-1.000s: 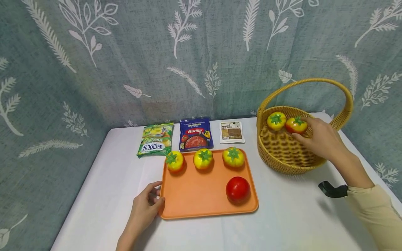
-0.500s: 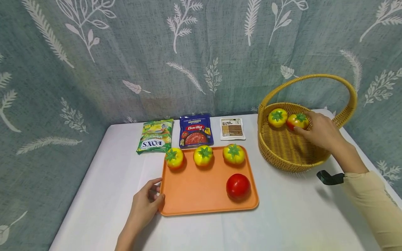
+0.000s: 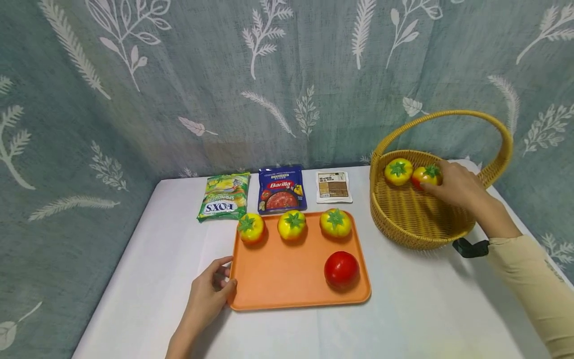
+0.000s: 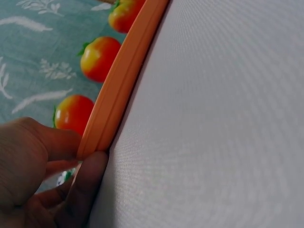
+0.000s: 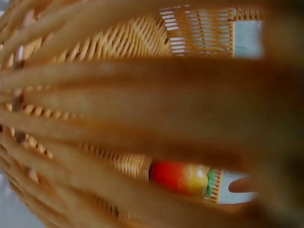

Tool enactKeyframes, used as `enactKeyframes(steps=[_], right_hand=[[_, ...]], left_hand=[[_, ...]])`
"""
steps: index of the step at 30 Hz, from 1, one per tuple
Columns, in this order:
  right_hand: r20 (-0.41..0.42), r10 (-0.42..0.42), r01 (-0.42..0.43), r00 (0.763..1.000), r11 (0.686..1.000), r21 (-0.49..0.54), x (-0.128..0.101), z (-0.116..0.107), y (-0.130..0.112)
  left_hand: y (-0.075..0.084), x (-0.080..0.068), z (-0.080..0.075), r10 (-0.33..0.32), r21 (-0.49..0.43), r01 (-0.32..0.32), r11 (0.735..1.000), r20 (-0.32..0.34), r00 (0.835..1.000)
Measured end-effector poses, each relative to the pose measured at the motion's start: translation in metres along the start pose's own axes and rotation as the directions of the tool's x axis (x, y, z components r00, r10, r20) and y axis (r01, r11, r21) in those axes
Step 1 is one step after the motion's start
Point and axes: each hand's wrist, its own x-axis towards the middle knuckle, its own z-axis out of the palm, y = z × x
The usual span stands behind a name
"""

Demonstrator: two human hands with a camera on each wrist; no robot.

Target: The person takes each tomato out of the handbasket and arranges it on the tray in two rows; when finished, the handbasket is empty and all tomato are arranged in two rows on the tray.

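Note:
In the head view, my right hand (image 3: 457, 187) reaches into a wicker basket (image 3: 405, 237) at the right and holds a yellow-and-red tomato (image 3: 427, 177) with a green leafy top. Beside it in the basket sits another such tomato (image 3: 398, 172). My left hand (image 3: 208, 294) grips the left edge of an orange tray (image 3: 282, 276); in the left wrist view, thumb and fingers pinch the tray's rim (image 4: 111, 95). Along the tray's back lie three yellow-and-red tomatoes, left (image 3: 251, 229), middle (image 3: 291, 226) and right (image 3: 335, 223). A plain red tomato (image 3: 342, 269) sits at front right.
Behind the tray lie a green Fox's bag (image 3: 224, 197), a blue Barilla pouch (image 3: 281, 189) and a small white-and-brown packet (image 3: 334, 187). The basket's tall handle (image 3: 448, 113) arches over it. A patterned curtain (image 3: 202, 99) hangs behind the white table (image 3: 152, 259).
My right wrist has shifted forward, closer to the basket's front rim, while the fingers stay at the same tomato. The left hand and tray keep their place; the head view shifts slightly.

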Motion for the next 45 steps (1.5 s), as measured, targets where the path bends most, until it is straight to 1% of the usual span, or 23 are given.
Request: enactKeyframes(steps=[4, 9, 17, 21, 23, 30, 34, 38, 41, 45], right_hand=[[0.033, 0.009, -0.009, 0.999, 1.0, -0.01, 0.001, 0.003, 0.004], [0.06, 0.016, -0.016, 0.998, 1.0, -0.008, 0.003, 0.004, 0.005], [0.093, -0.025, 0.03, 0.995, 0.998, -0.05, 0.013, -0.011, -0.002], [0.134, 0.001, 0.007, 0.991, 0.998, -0.058, 0.021, -0.016, -0.003], [0.157, 0.016, -0.009, 0.988, 0.999, -0.046, 0.024, -0.018, -0.003], [0.209, 0.05, -0.048, 0.977, 0.999, -0.016, 0.031, -0.02, -0.002], [0.237, 0.054, -0.06, 0.97, 0.998, 0.018, 0.034, -0.018, -0.002], [0.243, 0.033, -0.042, 0.97, 0.999, 0.032, 0.038, -0.016, -0.001], [0.236, 0.007, -0.007, 0.972, 1.0, -0.001, 0.04, -0.014, 0.0], [0.218, 0.001, 0.005, 0.976, 1.0, -0.031, 0.042, -0.012, 0.003]], left_hand=[[-0.001, -0.001, 0.002, -0.014, 0.009, 0.014, 1.0, 0.004, 1.0], [-0.001, -0.002, 0.002, -0.011, 0.005, 0.011, 1.0, 0.001, 1.0], [-0.002, -0.002, 0.001, -0.028, 0.014, 0.028, 0.999, -0.007, 1.0], [-0.002, -0.001, 0.001, -0.029, 0.024, 0.03, 0.999, -0.006, 1.0], [-0.002, -0.001, 0.001, -0.027, 0.032, 0.028, 0.999, -0.005, 1.0], [-0.002, 0.001, 0.0, 0.01, 0.067, -0.008, 0.998, -0.02, 1.0], [-0.002, 0.001, 0.0, 0.017, 0.074, -0.015, 0.997, -0.02, 1.0], [-0.002, 0.001, 0.0, 0.016, 0.07, -0.015, 0.997, -0.02, 1.0], [-0.002, 0.001, 0.001, 0.016, 0.066, -0.014, 0.998, -0.022, 1.0], [-0.002, 0.002, 0.001, 0.02, 0.066, -0.018, 0.998, -0.023, 1.0]])
